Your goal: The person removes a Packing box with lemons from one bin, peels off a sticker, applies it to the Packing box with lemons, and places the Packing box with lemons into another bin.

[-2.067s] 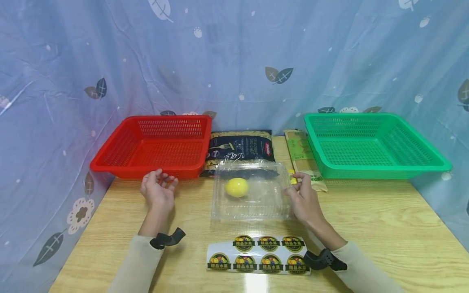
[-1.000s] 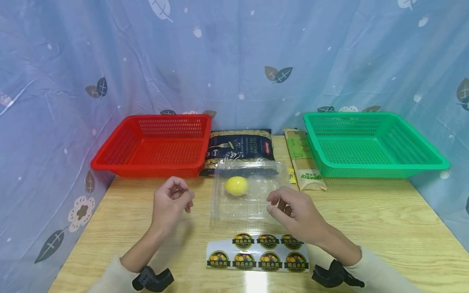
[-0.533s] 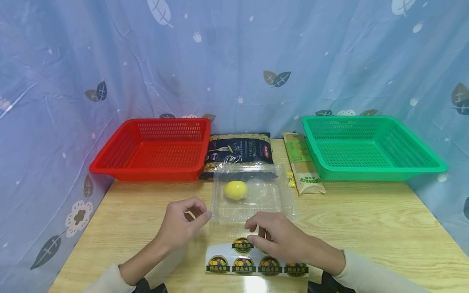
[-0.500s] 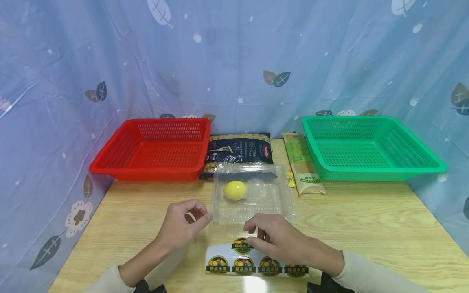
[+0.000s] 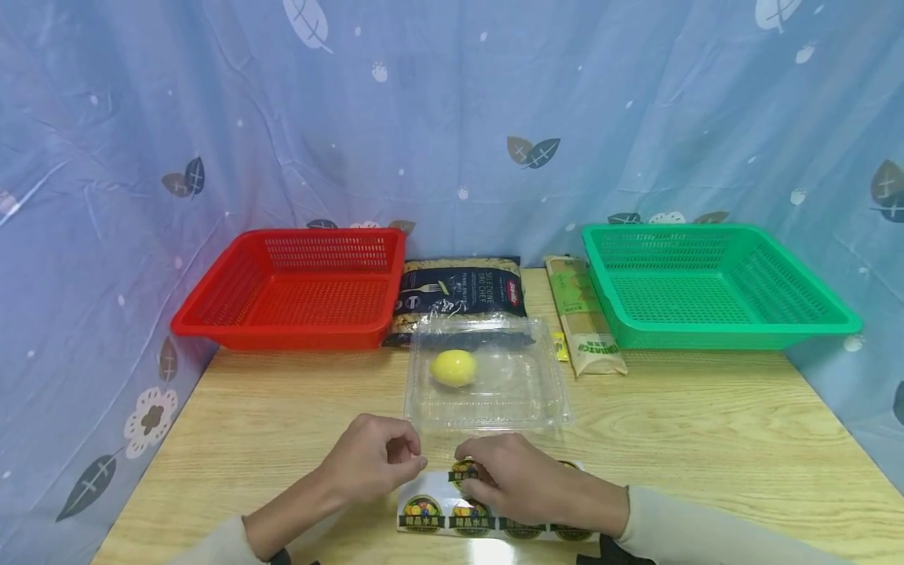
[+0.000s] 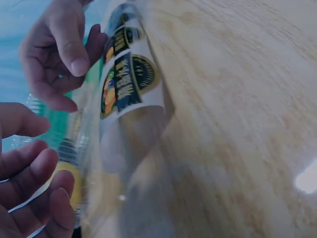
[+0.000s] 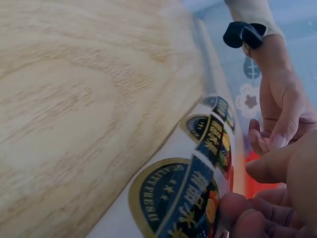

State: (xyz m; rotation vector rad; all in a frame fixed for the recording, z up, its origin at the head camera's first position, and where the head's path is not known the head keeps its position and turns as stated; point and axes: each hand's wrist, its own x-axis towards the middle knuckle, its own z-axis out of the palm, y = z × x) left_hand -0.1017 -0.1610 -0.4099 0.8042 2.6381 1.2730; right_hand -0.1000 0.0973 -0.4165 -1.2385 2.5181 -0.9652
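Observation:
A white sheet of round fruit stickers (image 5: 422, 524) lies near the front of the table, bowed up in both wrist views. Over its right part is my right hand (image 5: 526, 482), fingers bent, thumb and forefinger apart around a sticker in the upper row. My left hand (image 5: 374, 459) hovers by the sheet's upper left corner with loosely bent fingers and nothing in them. In the left wrist view the left thumb (image 6: 22, 121) stands apart from the fingers. Just behind the sheet sits a clear plastic clamshell box (image 5: 487, 412), with a yellow lemon (image 5: 454, 368) in its left half.
A red basket (image 5: 282, 336) stands at the back left, a green basket (image 5: 734, 333) at the back right. Between them lie a dark pasta bag (image 5: 459, 288), a long paper-wrapped packet (image 5: 586, 318) and a small yellow sachet (image 5: 560, 346). A blue patterned curtain (image 5: 452, 118) hangs behind.
My right hand has left the box's right side and come down over the sticker sheet. My left hand has moved from beside the red basket toward the sheet's left end. Box and lemon stay put.

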